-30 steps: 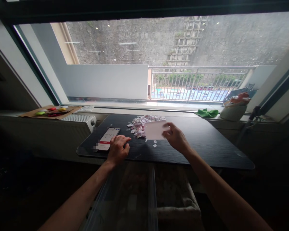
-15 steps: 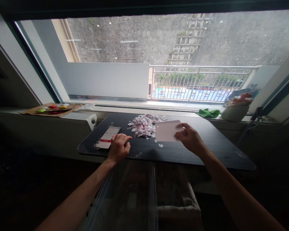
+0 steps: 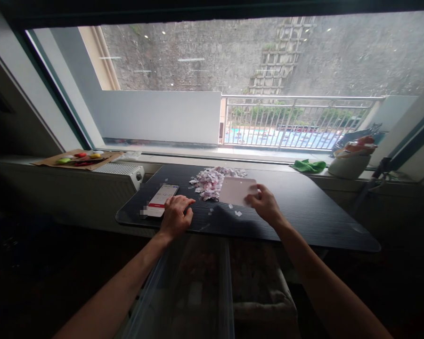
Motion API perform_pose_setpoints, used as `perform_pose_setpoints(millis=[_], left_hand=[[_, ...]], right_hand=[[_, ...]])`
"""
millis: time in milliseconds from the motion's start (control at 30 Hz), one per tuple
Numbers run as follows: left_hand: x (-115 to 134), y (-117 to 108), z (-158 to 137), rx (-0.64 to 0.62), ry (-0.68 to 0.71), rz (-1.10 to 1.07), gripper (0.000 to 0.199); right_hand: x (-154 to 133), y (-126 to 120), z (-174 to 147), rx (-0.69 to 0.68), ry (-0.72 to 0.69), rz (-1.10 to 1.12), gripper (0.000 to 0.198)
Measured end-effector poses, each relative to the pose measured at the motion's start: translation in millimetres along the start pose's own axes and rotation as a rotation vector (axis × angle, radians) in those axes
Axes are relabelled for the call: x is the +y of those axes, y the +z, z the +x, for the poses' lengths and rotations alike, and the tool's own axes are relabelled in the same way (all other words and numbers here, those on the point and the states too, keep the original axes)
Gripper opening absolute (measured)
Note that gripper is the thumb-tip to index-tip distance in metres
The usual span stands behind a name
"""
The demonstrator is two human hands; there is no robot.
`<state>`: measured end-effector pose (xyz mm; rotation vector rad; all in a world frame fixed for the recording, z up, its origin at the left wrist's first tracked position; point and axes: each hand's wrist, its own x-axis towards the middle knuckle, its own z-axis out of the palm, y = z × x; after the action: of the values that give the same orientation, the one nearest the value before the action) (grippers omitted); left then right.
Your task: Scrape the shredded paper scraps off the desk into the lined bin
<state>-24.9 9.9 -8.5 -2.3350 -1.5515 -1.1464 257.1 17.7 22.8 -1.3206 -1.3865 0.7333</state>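
My right hand (image 3: 263, 204) grips a thin, whitish rectangular card (image 3: 235, 189) with rounded corners by its right end. The card is held tilted just right of a heap of torn paper scraps (image 3: 207, 181), hiding part of it; whether it touches the heap or the table I cannot tell. My left hand (image 3: 177, 212) rests near the table's front edge, fingers stretched out and holding nothing. Beside it lies a phone (image 3: 161, 197) with a timer on its screen. A few loose scraps (image 3: 238, 213) lie in front of the card.
The dark table (image 3: 304, 212) stands against a window. On the sill are a green cloth (image 3: 308, 165) and a pale pot (image 3: 349, 165). A cardboard sheet (image 3: 49, 160) with colourful items lies above a radiator (image 3: 123, 170) at left. A clear plastic bin (image 3: 194, 292) stands below the table.
My right hand has moved left with the card, which now covers more of the heap's right side. My left hand stays by the phone. The view has shifted slightly.
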Motion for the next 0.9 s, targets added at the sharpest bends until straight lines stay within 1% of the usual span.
perform_pose_setpoints(millis=[67, 200, 300, 400, 533, 600, 767, 900], left_hand=[[0, 0, 0, 0.001, 0.002, -0.001, 0.025], [0, 0, 0, -0.005, 0.002, 0.001, 0.026], [1, 0, 0, -0.018, -0.003, 0.007, 0.027], [2, 0, 0, -0.027, -0.008, 0.013, 0.027], [3, 0, 0, -0.030, -0.017, 0.015, 0.028], [3, 0, 0, -0.028, -0.019, 0.015, 0.027], [4, -1, 0, -0.028, -0.014, 0.012, 0.026], [4, -1, 0, -0.022, -0.013, 0.009, 0.026]], right_hand=[[2, 4, -2, -0.020, 0.014, 0.012, 0.031], [1, 16, -14, -0.131, 0.063, 0.086, 0.031], [-2, 18, -21, -0.197, 0.093, 0.158, 0.034], [0, 14, -22, -0.159, 0.102, 0.172, 0.035], [7, 12, -24, -0.133, 0.128, 0.103, 0.032], [9, 14, -29, -0.141, 0.126, 0.098, 0.031], [9, 18, -39, -0.219, 0.157, 0.130, 0.033], [10, 14, -39, -0.197, 0.181, 0.152, 0.035]])
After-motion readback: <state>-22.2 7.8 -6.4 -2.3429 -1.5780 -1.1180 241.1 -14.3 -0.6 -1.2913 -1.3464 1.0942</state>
